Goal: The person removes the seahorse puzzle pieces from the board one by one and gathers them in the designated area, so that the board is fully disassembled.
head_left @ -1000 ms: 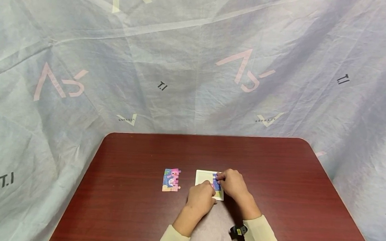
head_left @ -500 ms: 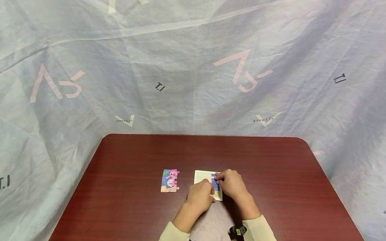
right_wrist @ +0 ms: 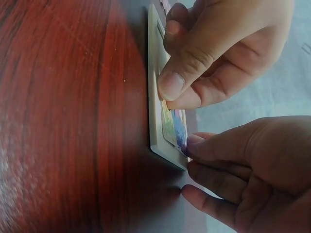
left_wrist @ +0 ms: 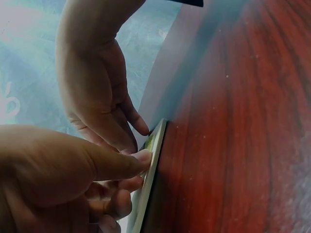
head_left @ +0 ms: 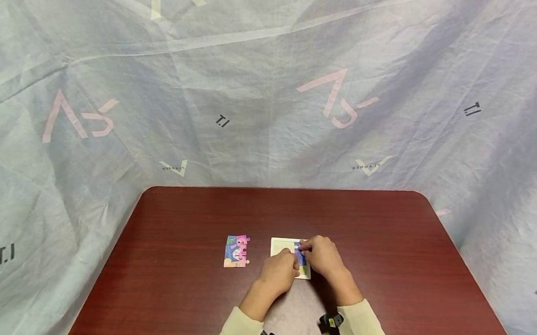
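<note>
On the red-brown wood-grain surface [head_left: 191, 219], a joined block of blue-and-pink cardboard puzzle pieces [head_left: 236, 251] lies to the left of a shallow, cream-coloured rectangular tray [head_left: 280, 245], clearly apart from it. A blue-and-yellow puzzle strip [head_left: 299, 257] runs near to far along the tray's right side. The person's left hand [head_left: 279, 270] is over the tray's near left part; the right hand [head_left: 323, 255] is at its far right. A pale grey printed cloth [head_left: 253, 110] hangs behind the far edge and along both sides.
</note>
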